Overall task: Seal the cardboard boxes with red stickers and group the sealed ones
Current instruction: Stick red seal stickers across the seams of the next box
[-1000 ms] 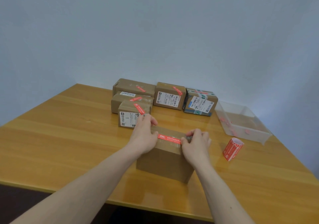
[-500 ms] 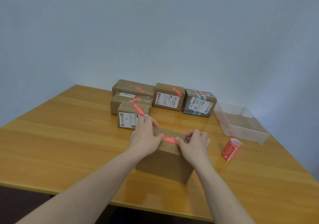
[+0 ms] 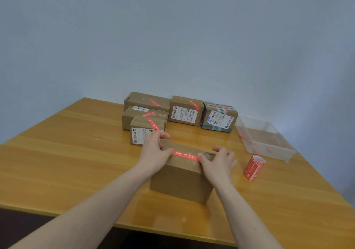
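A plain cardboard box [image 3: 180,183] stands in front of me near the table's front edge. A red sticker [image 3: 185,155] lies across its top seam. My left hand [image 3: 154,153] rests on the box's left top edge, thumb pressing the sticker's left end. My right hand [image 3: 218,162] rests on the right top edge, thumb on the sticker's right end. Behind, several cardboard boxes with red stickers stand grouped: a small one [image 3: 147,131] nearest, a flat one [image 3: 144,114], a long one [image 3: 147,100], a labelled one [image 3: 185,110] and a taped one [image 3: 219,118].
A roll of red stickers [image 3: 254,167] stands on the wooden table [image 3: 67,152] to the right of the box. A clear plastic tray [image 3: 265,139] with red scraps sits at the back right. The table's front edge runs just below my forearms.
Both thumbs slid inward along the sticker, then back out toward its ends. The box stayed in place.
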